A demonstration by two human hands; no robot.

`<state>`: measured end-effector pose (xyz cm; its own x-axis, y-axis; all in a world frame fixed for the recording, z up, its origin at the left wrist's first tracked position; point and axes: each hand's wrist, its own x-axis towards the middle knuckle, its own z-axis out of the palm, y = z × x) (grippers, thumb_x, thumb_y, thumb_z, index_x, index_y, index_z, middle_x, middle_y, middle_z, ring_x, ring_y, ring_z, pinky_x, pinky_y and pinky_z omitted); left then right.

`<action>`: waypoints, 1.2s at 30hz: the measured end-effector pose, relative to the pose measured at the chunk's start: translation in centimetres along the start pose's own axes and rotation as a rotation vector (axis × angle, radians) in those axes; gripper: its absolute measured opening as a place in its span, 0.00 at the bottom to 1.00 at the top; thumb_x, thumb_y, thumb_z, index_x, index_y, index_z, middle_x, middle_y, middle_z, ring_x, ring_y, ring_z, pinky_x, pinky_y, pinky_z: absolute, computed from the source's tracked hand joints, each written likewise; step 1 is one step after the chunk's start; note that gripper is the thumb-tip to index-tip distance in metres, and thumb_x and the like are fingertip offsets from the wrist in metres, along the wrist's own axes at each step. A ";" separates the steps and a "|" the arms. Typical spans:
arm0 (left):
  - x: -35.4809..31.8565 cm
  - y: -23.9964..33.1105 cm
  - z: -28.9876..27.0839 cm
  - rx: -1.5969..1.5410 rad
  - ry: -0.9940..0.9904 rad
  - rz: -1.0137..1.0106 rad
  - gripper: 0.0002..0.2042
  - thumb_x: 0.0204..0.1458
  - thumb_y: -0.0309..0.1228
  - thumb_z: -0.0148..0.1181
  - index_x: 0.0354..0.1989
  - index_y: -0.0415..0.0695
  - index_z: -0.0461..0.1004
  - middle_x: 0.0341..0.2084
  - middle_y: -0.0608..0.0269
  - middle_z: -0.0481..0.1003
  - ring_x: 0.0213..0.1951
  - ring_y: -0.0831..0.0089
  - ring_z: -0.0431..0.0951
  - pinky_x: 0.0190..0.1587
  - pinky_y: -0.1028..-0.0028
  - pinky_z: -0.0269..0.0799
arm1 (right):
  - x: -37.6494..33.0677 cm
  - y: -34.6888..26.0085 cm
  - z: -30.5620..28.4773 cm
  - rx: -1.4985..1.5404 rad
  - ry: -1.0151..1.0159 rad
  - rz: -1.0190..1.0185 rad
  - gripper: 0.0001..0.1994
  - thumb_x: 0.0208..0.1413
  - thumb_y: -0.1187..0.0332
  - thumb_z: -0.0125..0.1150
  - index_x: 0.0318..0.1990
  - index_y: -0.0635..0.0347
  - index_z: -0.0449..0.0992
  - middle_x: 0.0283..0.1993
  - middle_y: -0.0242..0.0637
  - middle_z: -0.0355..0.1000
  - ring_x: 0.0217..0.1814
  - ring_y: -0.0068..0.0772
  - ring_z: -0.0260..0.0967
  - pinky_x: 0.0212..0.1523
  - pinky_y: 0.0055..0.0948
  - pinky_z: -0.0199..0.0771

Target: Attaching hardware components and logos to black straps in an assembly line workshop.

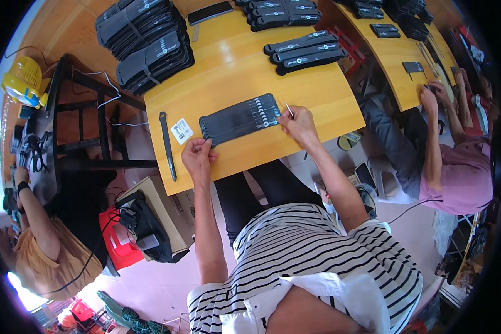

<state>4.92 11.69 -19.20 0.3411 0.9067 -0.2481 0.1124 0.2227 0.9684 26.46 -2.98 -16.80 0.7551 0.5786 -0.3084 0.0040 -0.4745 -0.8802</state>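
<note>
A flat row of black straps, overlapping side by side with white marks at their right ends, lies on the yellow wooden table. My left hand is closed at the near left corner of the row, thumb and fingertip pinching a strap end. At the right end is my right hand, closed around a thin, pale, stick-like tool that points up from the fingers. Its fingertips touch or nearly touch the strap ends. Left of the row lie a white printed label and a single black strap.
Banded stacks of black straps stand at the far left, with more bundles at the far right. A dark phone-like slab lies at the back. Co-workers sit at a right-hand table and on the left. A cardboard box stands below left.
</note>
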 end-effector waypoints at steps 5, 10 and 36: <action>0.1 -0.2 -0.1 -0.017 0.007 -0.002 0.05 0.47 0.23 0.60 0.27 0.37 0.69 0.17 0.64 0.70 0.13 0.79 0.70 0.14 0.84 0.64 | 0.0 0.0 0.2 -0.031 0.005 -0.005 0.09 0.44 0.72 0.61 0.18 0.63 0.69 0.12 0.35 0.66 0.12 0.24 0.64 0.14 0.26 0.61; 0.1 -0.3 -0.1 -0.013 0.001 0.007 0.05 0.47 0.23 0.60 0.27 0.37 0.69 0.16 0.64 0.70 0.13 0.79 0.70 0.14 0.84 0.64 | 0.1 0.3 0.3 -0.066 0.040 -0.016 0.09 0.44 0.71 0.61 0.17 0.63 0.70 0.12 0.36 0.67 0.14 0.26 0.66 0.18 0.28 0.64; 0.0 0.1 0.4 0.124 0.076 0.070 0.07 0.45 0.23 0.61 0.25 0.40 0.67 0.13 0.68 0.66 0.09 0.81 0.65 0.10 0.82 0.59 | 0.9 0.9 0.8 -0.274 0.111 -0.090 0.09 0.40 0.66 0.63 0.21 0.63 0.73 0.23 0.51 0.71 0.31 0.49 0.72 0.34 0.40 0.70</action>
<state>5.30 11.59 -19.11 0.2813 0.9438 -0.1733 0.2068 0.1167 0.9714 26.63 -2.37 -18.11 0.8106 0.5575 -0.1790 0.2393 -0.5944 -0.7677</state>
